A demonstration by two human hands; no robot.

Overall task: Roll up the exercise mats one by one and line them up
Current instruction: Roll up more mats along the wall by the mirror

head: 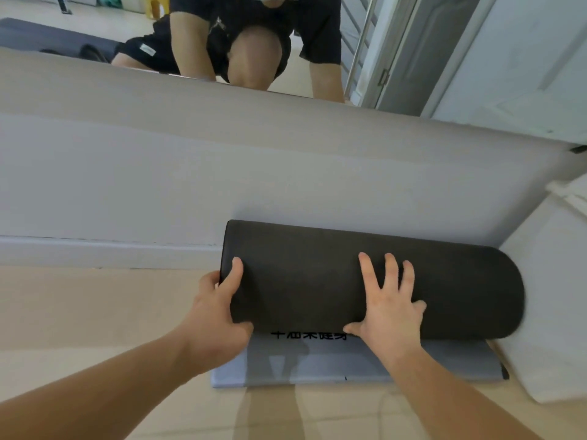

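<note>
A thick black roll of exercise mat (317,274) lies on the floor against the base of the wall, in the right corner. A short grey-blue flap of the same mat (355,363), with black printed characters, still lies flat in front of the roll. My left hand (219,312) grips the roll's left end, thumb under and fingers over the edge. My right hand (390,303) presses flat on the roll's top, fingers spread.
A wall mirror (95,33) above the grey wall reflects a crouching person and another dark mat (47,36) flat on the floor behind. A white block (552,296) stands right of the roll. Light wooden floor (95,312) stretches to the left.
</note>
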